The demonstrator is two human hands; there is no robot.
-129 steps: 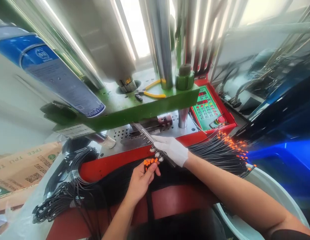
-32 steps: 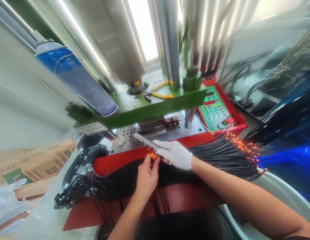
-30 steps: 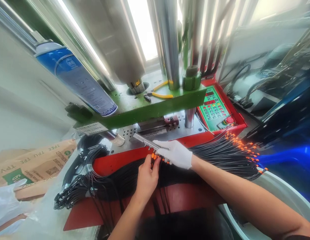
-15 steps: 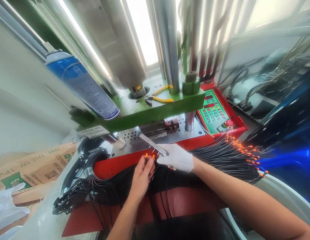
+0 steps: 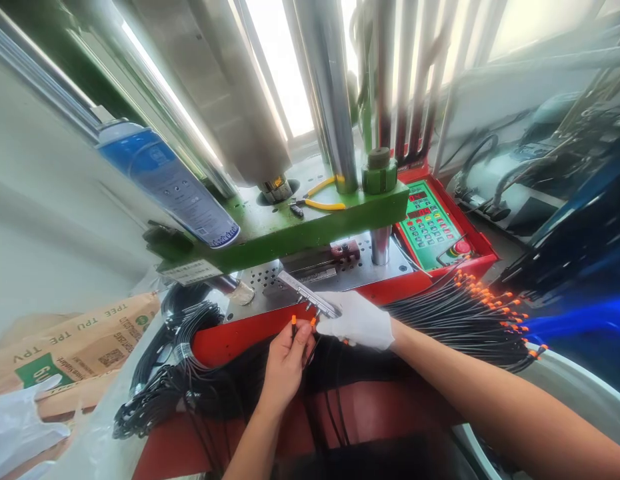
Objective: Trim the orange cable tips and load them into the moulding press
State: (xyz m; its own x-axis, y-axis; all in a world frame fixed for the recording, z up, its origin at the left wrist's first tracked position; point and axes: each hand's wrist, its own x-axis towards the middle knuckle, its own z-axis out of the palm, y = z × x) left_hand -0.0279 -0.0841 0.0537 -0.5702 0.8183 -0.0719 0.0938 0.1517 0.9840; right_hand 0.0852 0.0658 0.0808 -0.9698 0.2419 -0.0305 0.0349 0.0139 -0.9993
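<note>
My bare left hand pinches thin black cables with orange tips, and two of the tips stick up past the thumb. In a white glove, my right hand grips a narrow metal bar with several small pins along its near side. The bar slants up to the left, just above the cable tips. Whether a tip touches a pin I cannot tell. Beneath both hands lies a thick bundle of black cables, its orange ends fanned out at the right.
Behind the hands stands a green press with a spray can and yellow-handled pliers on it. A control panel is at the right. Coiled cables and a paper sack lie left, a pale tub lower right.
The view has shifted slightly, so the scene sits a little lower and to the right. Both hands keep their grips, and the bar stays close above the cable tips.
</note>
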